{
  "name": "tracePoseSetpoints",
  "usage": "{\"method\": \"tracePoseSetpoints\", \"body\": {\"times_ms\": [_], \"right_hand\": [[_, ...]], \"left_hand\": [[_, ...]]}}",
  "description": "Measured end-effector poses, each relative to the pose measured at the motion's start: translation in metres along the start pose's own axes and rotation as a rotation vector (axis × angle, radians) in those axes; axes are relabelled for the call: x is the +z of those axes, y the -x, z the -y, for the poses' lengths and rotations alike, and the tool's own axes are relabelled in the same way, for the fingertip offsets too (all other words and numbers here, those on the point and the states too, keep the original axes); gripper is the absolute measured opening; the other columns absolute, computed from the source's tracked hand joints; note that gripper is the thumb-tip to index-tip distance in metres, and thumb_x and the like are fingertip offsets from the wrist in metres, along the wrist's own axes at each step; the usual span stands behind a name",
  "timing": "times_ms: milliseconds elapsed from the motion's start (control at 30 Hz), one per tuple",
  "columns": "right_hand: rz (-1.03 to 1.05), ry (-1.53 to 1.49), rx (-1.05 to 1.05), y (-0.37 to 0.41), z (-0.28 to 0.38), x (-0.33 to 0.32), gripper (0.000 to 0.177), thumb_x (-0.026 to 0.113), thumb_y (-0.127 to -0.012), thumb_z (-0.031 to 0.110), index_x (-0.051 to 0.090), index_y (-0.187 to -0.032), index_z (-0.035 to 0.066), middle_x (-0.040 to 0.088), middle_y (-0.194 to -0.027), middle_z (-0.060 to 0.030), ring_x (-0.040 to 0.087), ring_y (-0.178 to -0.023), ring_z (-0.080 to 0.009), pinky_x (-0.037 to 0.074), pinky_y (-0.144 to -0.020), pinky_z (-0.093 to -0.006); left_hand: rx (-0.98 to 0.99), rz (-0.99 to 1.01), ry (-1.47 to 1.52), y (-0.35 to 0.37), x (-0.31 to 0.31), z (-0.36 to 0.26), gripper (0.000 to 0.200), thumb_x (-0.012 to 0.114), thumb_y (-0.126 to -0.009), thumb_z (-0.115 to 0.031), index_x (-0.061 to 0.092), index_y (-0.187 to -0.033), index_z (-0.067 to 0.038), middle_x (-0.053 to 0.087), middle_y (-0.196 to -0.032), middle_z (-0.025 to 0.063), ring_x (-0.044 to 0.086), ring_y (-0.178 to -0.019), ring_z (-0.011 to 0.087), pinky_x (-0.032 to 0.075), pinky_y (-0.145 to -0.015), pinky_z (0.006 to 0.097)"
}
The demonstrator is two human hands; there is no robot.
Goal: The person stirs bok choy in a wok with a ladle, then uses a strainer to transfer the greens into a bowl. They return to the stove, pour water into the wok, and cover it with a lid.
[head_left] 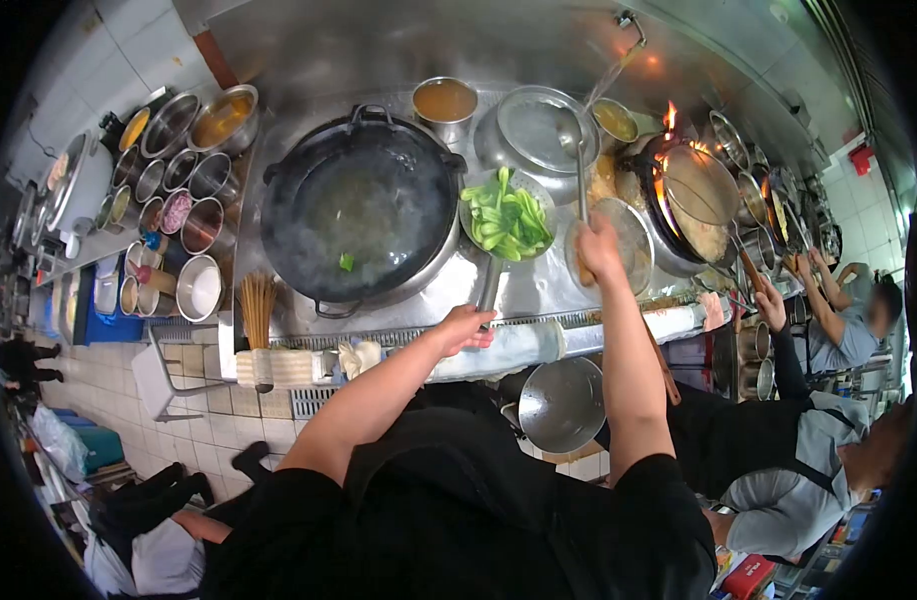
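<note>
One strainer [490, 285] has its handle end in the left hand [466, 331], fingers curled loosely about it; slightly farther off, the right hand [599, 250] is wrapped round the handle of a ladle [582, 190]. Leafy greens [506, 217] heap the strainer, just right of a black wok [282, 225] of steaming water [379, 215]. Beyond, the ladle's bowl shows against a steel pot [492, 150]; whether they touch, I cannot tell.

Leafy greens [507, 218] (bright, wet-looking) heaped in round strainer [535, 182]; long-handled ladle [583, 182] near it.
</note>
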State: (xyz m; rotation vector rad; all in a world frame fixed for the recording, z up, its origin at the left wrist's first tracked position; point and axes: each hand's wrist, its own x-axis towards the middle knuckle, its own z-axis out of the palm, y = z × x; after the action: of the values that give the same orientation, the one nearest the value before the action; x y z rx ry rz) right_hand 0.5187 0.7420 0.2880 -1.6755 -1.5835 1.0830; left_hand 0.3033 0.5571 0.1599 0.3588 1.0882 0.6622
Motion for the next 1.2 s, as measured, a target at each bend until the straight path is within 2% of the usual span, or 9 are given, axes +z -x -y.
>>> {"method": "tracePoseSetpoints", "body": {"times_ms": [67, 167, 200, 267, 500, 800, 900, 1033, 1200], "right_hand": [[0.016, 0.03, -0.007, -0.029, 0.0, 0.022, 0.031, 0.056, -0.099, 0.016, 0.053, -0.127, 0.004, 0.058, -0.071, -0.0061, 0.053, -0.052, -0.0153, 0.045, -0.044, -0.0328], [0.154, -0.601, 0.315, -0.045, 0.014, 0.037, 0.014, 0.053, -0.101, 0.018, 0.051, -0.102, 0.004, 0.056, -0.071, -0.0027, 0.053, -0.054, -0.0114, 0.045, -0.046, -0.0249], [0.157, -0.599, 0.318, -0.051, 0.006, 0.034, 0.014, 0.053, -0.101, 0.018, 0.051, -0.102, 0.004, 0.056, -0.071, -0.0027, 0.053, -0.054, -0.0114, 0.045, -0.046, -0.0249], [0.524, -1.443, 0.421, -0.071, -0.021, 0.019, 0.019, 0.048, -0.103, 0.019, 0.052, -0.103, 0.0, 0.051, -0.069, -0.0013, 0.048, -0.05, -0.0107, 0.042, -0.043, -0.0261], [0.709, -1.645, 0.306, 0.007, -0.013, -0.038, 0.04, 0.038, -0.107, 0.019, 0.048, -0.132, -0.011, 0.052, -0.082, -0.0041, 0.047, -0.052, -0.0088, 0.044, -0.045, -0.025], [0.617, -1.523, 0.354, 0.103, -0.022, -0.063, 0.038, 0.039, -0.108, 0.023, 0.05, -0.134, -0.003, 0.055, -0.081, -0.0054, 0.048, -0.049, -0.0094, 0.048, -0.042, -0.0254], [0.457, -1.279, 0.364, 0.128, -0.021, -0.066, 0.028, 0.045, -0.108, 0.026, 0.052, -0.127, 0.007, 0.055, -0.077, -0.0049, 0.048, -0.045, -0.0096, 0.044, -0.036, -0.0238], [0.193, -0.909, 0.346, 0.157, -0.007, -0.066, 0.029, 0.05, -0.105, 0.023, 0.047, -0.132, 0.013, 0.057, -0.072, -0.0045, 0.046, -0.039, -0.0121, 0.04, -0.034, -0.025], [0.077, -0.368, 0.155, 0.183, 0.014, -0.067, 0.046, 0.056, -0.102, 0.016, 0.041, -0.145, 0.005, 0.056, -0.072, -0.0036, 0.049, -0.045, -0.0109, 0.038, -0.039, -0.0263]], "left_hand": [[-0.017, -0.012, -0.03, 0.005, -0.003, 0.002, 0.047, 0.067, -0.1, -0.034, 0.05, -0.127, 0.0, 0.061, -0.111, 0.0163, 0.066, -0.098, 0.0265, 0.059, -0.085, 0.0397], [-0.026, -0.011, -0.061, 0.014, -0.008, 0.005, 0.051, 0.065, -0.1, -0.039, 0.051, -0.129, 0.001, 0.062, -0.115, 0.016, 0.066, -0.101, 0.026, 0.058, -0.089, 0.0401], [-0.028, -0.012, -0.057, 0.022, -0.008, 0.006, 0.051, 0.065, -0.1, -0.039, 0.051, -0.129, 0.001, 0.062, -0.115, 0.016, 0.066, -0.101, 0.026, 0.058, -0.089, 0.0401], [0.019, -0.028, -0.019, 0.037, -0.013, 0.007, 0.054, 0.066, -0.1, -0.039, 0.05, -0.133, 0.001, 0.062, -0.118, 0.0169, 0.066, -0.102, 0.0261, 0.057, -0.091, 0.0398], [0.072, -0.042, 0.123, 0.083, -0.046, 0.031, 0.061, 0.065, -0.1, -0.04, 0.044, -0.14, 0.002, 0.061, -0.123, 0.0209, 0.066, -0.104, 0.0266, 0.058, -0.091, 0.0407], [0.085, -0.038, 0.12, 0.116, -0.054, 0.036, 0.055, 0.062, -0.102, -0.038, 0.045, -0.139, 0.0, 0.063, -0.121, 0.0193, 0.065, -0.105, 0.0259, 0.057, -0.092, 0.0401], [0.082, -0.042, 0.137, 0.123, -0.056, 0.038, 0.052, 0.062, -0.103, -0.038, 0.047, -0.136, -0.001, 0.063, -0.12, 0.0188, 0.065, -0.105, 0.0256, 0.057, -0.093, 0.0399], [0.089, -0.029, 0.122, 0.133, -0.059, 0.038, 0.05, 0.062, -0.102, -0.037, 0.048, -0.134, -0.001, 0.064, -0.119, 0.0188, 0.065, -0.105, 0.0258, 0.057, -0.093, 0.04], [0.101, -0.014, 0.16, 0.134, -0.062, 0.038, 0.049, 0.063, -0.102, -0.036, 0.049, -0.133, -0.001, 0.064, -0.119, 0.0185, 0.065, -0.106, 0.0259, 0.057, -0.093, 0.0399]]}}
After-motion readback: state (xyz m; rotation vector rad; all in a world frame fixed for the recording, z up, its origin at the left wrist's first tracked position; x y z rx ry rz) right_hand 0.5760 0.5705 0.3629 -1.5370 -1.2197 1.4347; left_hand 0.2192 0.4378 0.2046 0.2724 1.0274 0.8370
